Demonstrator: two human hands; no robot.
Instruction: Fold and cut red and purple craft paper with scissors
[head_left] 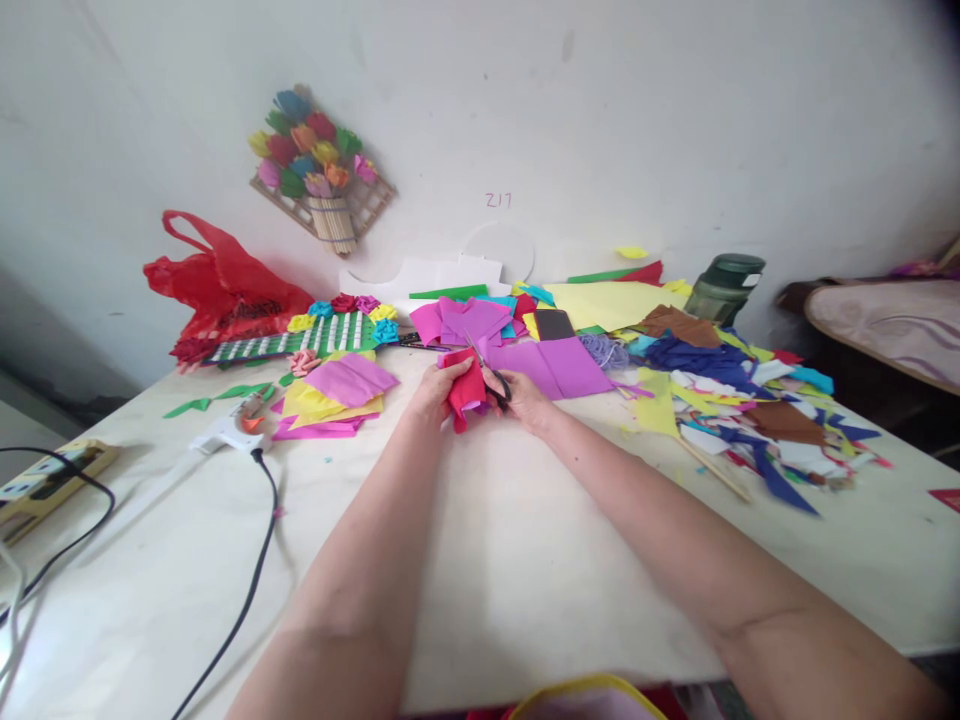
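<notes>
Both are clamped — red paper (468, 390) in the left grip (435, 390), scissors (476, 350) in the right grip (526, 400) — their handles (503, 388) partly hidden.

On wall (637, 120), flower bouquet (309, 165) w/ lattice backing (379, 200). At back L of table (540, 560), red plastic bag (225, 285) w/ handle (184, 216) raised; at L edge, pwr strip (58, 483). At back R, dark green bottle (720, 292); nr centre, dark flat item (555, 324), poss. phone.
</notes>
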